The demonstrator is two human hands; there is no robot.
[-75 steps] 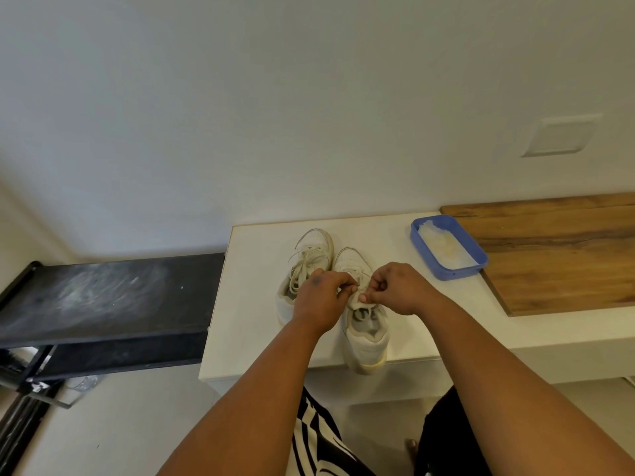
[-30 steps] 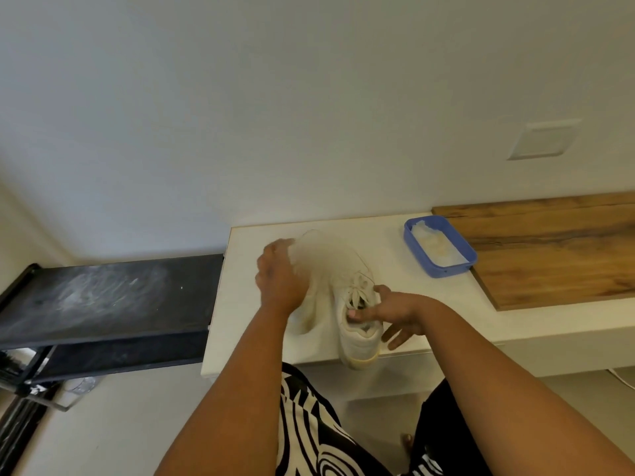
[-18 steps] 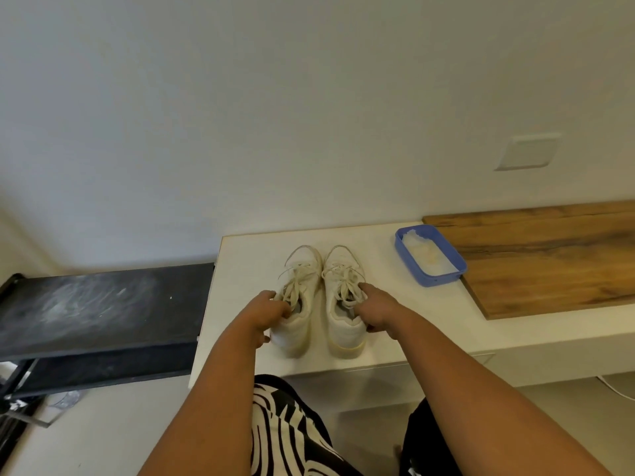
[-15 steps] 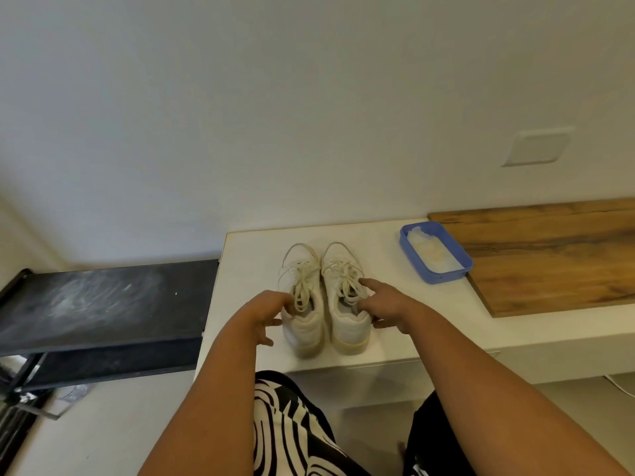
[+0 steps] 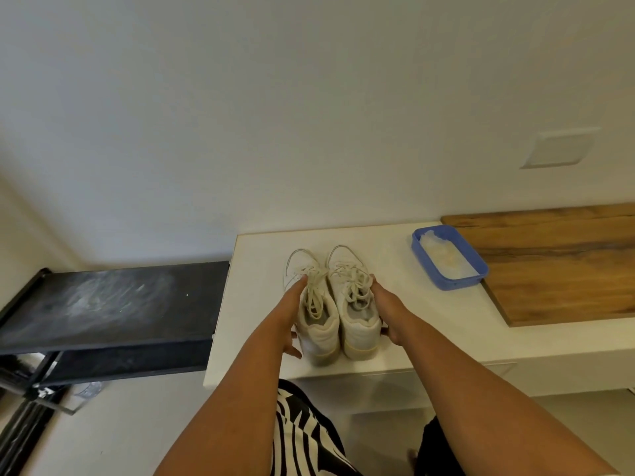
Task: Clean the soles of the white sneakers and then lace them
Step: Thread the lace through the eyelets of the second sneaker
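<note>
Since half a second ago I have slid both palms along the outer flanks of the white sneakers (image 5: 331,300): my left hand (image 5: 292,305) lies flat on the left shoe, fingers straight toward 12 o'clock; my right hand (image 5: 383,305) does the same on the right shoe. Neither grips. The pair stands laced, side by side, toes at 12, heels near the front edge of the white counter (image 5: 261,255). At 2 o'clock a blue tray (image 5: 479,269) sits beside a wooden board (image 5: 556,262). At 9 o'clock, past the counter's left edge, a black shelf (image 5: 113,300). Bare counter lies between shoes and tray.
</note>
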